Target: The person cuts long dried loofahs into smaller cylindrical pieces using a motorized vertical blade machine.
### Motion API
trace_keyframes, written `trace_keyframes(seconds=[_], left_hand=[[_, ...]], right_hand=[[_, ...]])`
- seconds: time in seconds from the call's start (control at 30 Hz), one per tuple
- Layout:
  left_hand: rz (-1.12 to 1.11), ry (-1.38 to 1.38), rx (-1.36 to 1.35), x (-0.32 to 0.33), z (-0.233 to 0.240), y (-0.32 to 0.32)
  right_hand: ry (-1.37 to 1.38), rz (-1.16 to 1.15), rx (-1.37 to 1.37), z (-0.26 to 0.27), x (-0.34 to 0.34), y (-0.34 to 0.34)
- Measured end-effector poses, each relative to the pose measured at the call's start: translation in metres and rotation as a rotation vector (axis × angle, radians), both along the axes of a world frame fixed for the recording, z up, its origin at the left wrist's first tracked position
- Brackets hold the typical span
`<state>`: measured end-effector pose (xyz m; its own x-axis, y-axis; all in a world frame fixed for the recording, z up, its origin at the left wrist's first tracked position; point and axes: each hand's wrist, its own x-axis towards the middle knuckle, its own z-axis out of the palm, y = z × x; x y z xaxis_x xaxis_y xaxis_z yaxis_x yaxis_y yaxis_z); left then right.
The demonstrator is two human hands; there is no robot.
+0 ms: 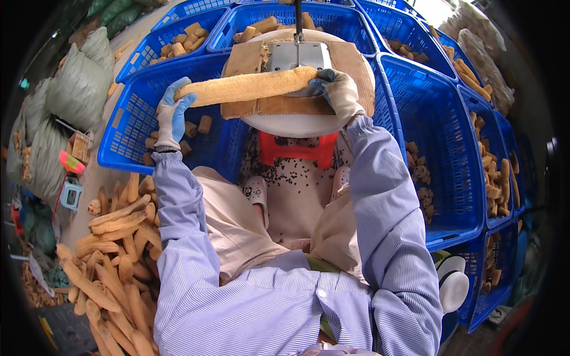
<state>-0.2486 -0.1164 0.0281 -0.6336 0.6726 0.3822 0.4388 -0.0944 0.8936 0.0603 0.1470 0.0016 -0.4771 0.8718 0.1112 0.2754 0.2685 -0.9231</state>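
Note:
A long dried loofah [249, 86] spans the space between my two gloved hands, its right end higher than its left. My left hand [173, 111], in a white glove with blue coating, grips the left end above a blue basket. Around the other end my right hand [338, 91], gloved alike, is closed near the metal plate [307, 55] of a small cutting machine. A thin upright blade or rod [298, 26] rises from that plate. Cardboard sheets [242, 58] surround the plate on top of a round white tub [285, 124]. The loofah hides part of the plate.
Blue plastic baskets [436, 133] holding cut loofah pieces stand around the machine. Whole loofahs [120, 267] are heaped at my left. A red plastic stool [298, 149] is under the tub, with dark seeds [285, 175] scattered on the floor. Filled sacks [80, 80] stand far left.

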Motion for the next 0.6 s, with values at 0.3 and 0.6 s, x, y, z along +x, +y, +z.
trace_keyframes(seconds=[0.3, 0.6], left_hand=[[0.040, 0.029, 0.097, -0.023, 0.008, 0.015], [0.071, 0.032, 0.136, -0.040, 0.012, 0.032]], right_hand=[[-0.131, -0.008, 0.150, -0.010, -0.014, 0.010], [-0.292, 0.023, 0.258, 0.009, -0.020, 0.006]])
